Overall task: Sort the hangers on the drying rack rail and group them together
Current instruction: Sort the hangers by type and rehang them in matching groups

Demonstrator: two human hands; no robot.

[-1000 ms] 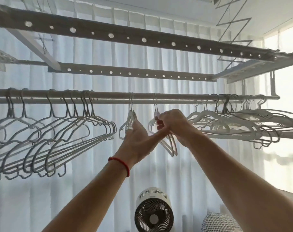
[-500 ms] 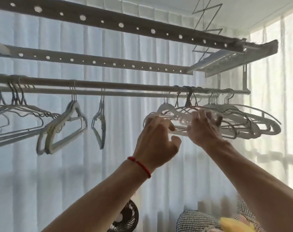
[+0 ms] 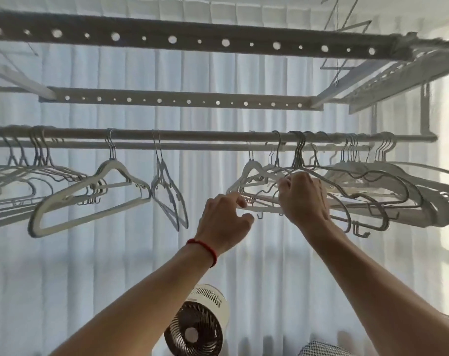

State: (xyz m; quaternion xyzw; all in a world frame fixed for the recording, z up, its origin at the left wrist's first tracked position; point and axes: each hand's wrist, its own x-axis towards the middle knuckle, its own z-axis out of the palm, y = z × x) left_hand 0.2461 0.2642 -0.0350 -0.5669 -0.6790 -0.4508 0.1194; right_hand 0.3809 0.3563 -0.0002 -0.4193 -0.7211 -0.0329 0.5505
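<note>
The pale plastic and thin grey wire hangers you are sorting hang by their hooks from the long round metal rail [image 3: 205, 136] that crosses the view, with a second thinner rod just behind it. They fall into loose groups. At the right end a dense, overlapping cluster of white and grey hangers [image 3: 367, 186] fans out toward the right edge. Your right hand [image 3: 304, 199] is raised into the left side of that cluster, fingers curled around the thin wire shoulders of the hangers there, knuckles facing you. Your left hand [image 3: 222, 218] is just beside it, lower and to the left, with a thin red cord bracelet [image 3: 204, 246] on the wrist; its forefinger and thumb reach toward the lower bar of the leftmost white hanger of the cluster, and the fingertips appear to touch or pinch that bar, though the blur keeps you from telling whether they really grip it.

Left of your hands, well apart from the cluster, a narrow pair of grey hangers [image 3: 167, 194] hangs edge-on to you. Further left a wide white flat plastic hanger [image 3: 90, 199] hangs tilted, with others tucked behind it. At the far left another bunch of thin grey wire hangers [image 3: 18, 181] runs out of view.

Above the rail two flat perforated metal bars [image 3: 192, 42] of the drying rack cross the ceiling area. Behind everything hang sheer white pleated curtains [image 3: 115, 265], lit from outside. Below, between your forearms, stands a white round fan with dark blades [image 3: 196, 330], and a black-and-white checked cushion [image 3: 323, 349] shows at the bottom right.
</note>
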